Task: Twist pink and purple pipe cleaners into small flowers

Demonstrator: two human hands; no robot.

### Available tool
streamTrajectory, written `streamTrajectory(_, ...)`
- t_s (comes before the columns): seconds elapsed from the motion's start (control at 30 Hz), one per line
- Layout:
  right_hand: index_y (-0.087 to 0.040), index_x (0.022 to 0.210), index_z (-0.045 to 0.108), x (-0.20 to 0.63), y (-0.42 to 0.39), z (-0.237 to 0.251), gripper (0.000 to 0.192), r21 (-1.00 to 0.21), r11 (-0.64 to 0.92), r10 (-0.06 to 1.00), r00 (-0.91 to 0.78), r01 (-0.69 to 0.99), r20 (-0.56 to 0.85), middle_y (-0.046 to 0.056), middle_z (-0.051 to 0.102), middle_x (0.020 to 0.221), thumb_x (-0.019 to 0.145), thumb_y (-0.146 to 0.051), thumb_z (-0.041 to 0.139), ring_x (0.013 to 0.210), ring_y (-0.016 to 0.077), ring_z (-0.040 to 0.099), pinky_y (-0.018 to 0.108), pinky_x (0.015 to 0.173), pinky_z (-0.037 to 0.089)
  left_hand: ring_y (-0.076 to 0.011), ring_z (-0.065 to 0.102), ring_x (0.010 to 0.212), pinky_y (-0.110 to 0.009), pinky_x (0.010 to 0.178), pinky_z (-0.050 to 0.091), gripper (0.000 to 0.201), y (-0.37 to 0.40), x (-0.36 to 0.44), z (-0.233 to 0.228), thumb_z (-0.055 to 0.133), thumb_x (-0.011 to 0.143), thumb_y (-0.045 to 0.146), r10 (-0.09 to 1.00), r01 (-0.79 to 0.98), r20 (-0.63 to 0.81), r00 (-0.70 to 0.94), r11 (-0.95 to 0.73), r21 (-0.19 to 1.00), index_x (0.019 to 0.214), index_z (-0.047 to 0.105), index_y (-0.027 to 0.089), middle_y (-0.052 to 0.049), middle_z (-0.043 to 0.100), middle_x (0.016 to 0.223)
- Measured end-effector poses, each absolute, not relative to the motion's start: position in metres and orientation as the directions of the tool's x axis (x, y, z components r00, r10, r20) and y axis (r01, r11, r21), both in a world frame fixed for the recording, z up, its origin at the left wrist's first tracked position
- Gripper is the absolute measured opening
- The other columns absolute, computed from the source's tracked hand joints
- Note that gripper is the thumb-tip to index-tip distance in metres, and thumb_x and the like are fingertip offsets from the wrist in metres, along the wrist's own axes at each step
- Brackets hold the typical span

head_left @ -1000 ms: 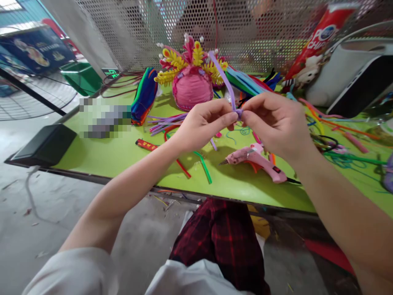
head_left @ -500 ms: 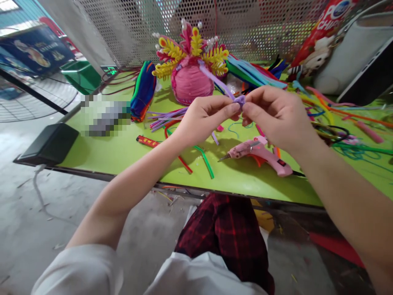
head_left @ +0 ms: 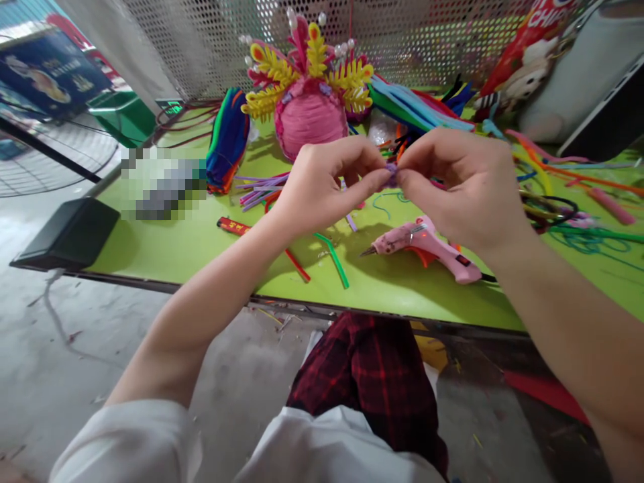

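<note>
The left hand [head_left: 322, 188] and the right hand [head_left: 463, 188] meet fingertip to fingertip in the air above the green surface [head_left: 201, 248]. Both are pinched nearly closed, thumb against forefinger, on a small purple pipe-cleaner piece [head_left: 391, 176], of which only a tuft shows between the fingertips. Its shape cannot be made out, since the fingers cover most of it; it may be coiled or knotted.

Under the right hand, on the surface, lies a pink glue gun [head_left: 427, 247] on its side, nozzle pointing left, its cord running off to the right. Just left of it a green pipe cleaner [head_left: 335, 258] and a red pipe cleaner [head_left: 296, 263] lie bent near the front edge, with a red pen-like stick [head_left: 234, 227] further left. A loose bunch of purple pipe cleaners [head_left: 261, 191] lies behind the left hand.

Beyond the hands stands a pink dome-shaped ornament [head_left: 309, 124] topped with yellow and pink pipe-cleaner fronds and white beads. To its left a multicoloured bundle [head_left: 226, 144] stands on end; to its right long blue and green strips [head_left: 417, 111] fan across the surface. Tangled coloured cords [head_left: 563, 211] fill the right side. A perforated metal screen [head_left: 201, 47] backs the surface, and a black box [head_left: 70, 231] sits at the left corner.
</note>
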State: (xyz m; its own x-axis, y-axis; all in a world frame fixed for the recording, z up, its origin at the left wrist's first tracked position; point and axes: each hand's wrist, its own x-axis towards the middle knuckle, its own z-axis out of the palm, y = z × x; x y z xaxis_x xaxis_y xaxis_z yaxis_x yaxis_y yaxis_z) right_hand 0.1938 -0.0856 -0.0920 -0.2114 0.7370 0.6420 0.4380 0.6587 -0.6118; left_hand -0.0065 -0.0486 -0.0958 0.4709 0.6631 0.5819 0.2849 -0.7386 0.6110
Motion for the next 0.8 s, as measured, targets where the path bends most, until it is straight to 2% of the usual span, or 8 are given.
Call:
streamTrajectory(0.13, -0.024, 0.075, 0.064, 0.188, -0.085, -0.092, 0.020, -0.700, 0.632, 0.760, -0.089, 0.331, 0.644, -0.001, 0.062, 0.071, 0.091, -0.021, 0.076, 0.063, 0.0124, 0.054, 0.031, 0.059, 0.046, -0.0088, 0.071, 0.067, -0.021, 0.056, 0.057, 0.050, -0.052, -0.002, -0.096, 0.056, 0.094, 0.072, 0.707, 0.257, 0.552, 0.442, -0.689, 0.677, 0.092, 0.064, 0.023, 0.001, 0.068, 0.079)
streamTrajectory(0.23, -0.024, 0.076, 0.064, 0.184, -0.084, -0.094, 0.023, -0.743, 0.621, 0.772, -0.029, 0.248, 0.635, -0.001, 0.063, 0.073, 0.092, -0.032, 0.077, 0.062, 0.0120, 0.056, 0.031, 0.061, 0.051, -0.0106, 0.074, 0.071, -0.021, 0.056, 0.058, 0.044, -0.052, 0.000, -0.098, 0.057, 0.097, 0.066, 0.730, 0.203, 0.533, 0.427, -0.652, 0.731, 0.094, 0.062, 0.022, 0.001, 0.069, 0.080)
streamTrajectory(0.33, -0.025, 0.078, 0.062, 0.184, -0.082, -0.097, 0.029, -0.813, 0.550, 0.831, -0.026, 0.192, 0.556, -0.001, 0.063, 0.074, 0.092, -0.047, 0.076, 0.065, 0.0139, 0.059, 0.032, 0.063, 0.056, -0.0104, 0.074, 0.068, -0.019, 0.052, 0.055, 0.039, -0.052, 0.001, -0.101, 0.063, 0.097, 0.058, 0.763, 0.118, 0.504, 0.405, -0.590, 0.799, 0.091, 0.061, 0.020, 0.000, 0.072, 0.080)
streamTrajectory(0.43, -0.026, 0.084, 0.063, 0.186, -0.081, -0.099, 0.030, -0.862, 0.468, 0.883, -0.076, 0.194, 0.462, 0.001, 0.064, 0.078, 0.093, -0.053, 0.073, 0.069, 0.0153, 0.060, 0.033, 0.066, 0.058, -0.0097, 0.074, 0.067, -0.015, 0.045, 0.047, 0.036, -0.052, 0.003, -0.105, 0.066, 0.097, 0.053, 0.800, 0.043, 0.457, 0.389, -0.511, 0.859, 0.089, 0.057, 0.019, -0.001, 0.075, 0.084)
streamTrajectory(0.53, -0.026, 0.090, 0.065, 0.188, -0.081, -0.101, 0.024, -0.851, 0.480, 0.877, -0.136, 0.214, 0.461, 0.000, 0.064, 0.083, 0.096, -0.049, 0.070, 0.073, 0.0151, 0.060, 0.032, 0.067, 0.058, -0.0100, 0.076, 0.070, -0.012, 0.040, 0.038, 0.032, -0.052, 0.006, -0.108, 0.061, 0.101, 0.051, 0.837, -0.009, 0.399, 0.374, -0.427, 0.904, 0.090, 0.054, 0.021, 0.000, 0.075, 0.087)
streamTrajectory(0.63, -0.025, 0.090, 0.064, 0.188, -0.080, -0.104, 0.021, -0.825, 0.527, 0.849, -0.154, 0.204, 0.505, 0.000, 0.063, 0.084, 0.097, -0.045, 0.069, 0.074, 0.0151, 0.059, 0.032, 0.067, 0.054, -0.0096, 0.076, 0.069, -0.014, 0.039, 0.037, 0.031, -0.054, 0.007, -0.108, 0.060, 0.101, 0.049, 0.842, -0.009, 0.362, 0.400, -0.392, 0.920, 0.091, 0.054, 0.021, 0.000, 0.076, 0.090)
streamTrajectory(0.8, -0.026, 0.085, 0.064, 0.197, -0.080, -0.097, 0.025, -0.738, 0.583, 0.813, -0.250, 0.339, 0.527, 0.002, 0.058, 0.077, 0.098, -0.048, 0.067, 0.070, 0.0179, 0.052, 0.036, 0.066, 0.045, -0.0068, 0.070, 0.060, -0.015, 0.042, 0.043, 0.036, -0.050, -0.001, -0.100, 0.064, 0.098, 0.054, 0.768, 0.047, 0.420, 0.484, -0.502, 0.863, 0.091, 0.061, 0.019, 0.000, 0.073, 0.082)
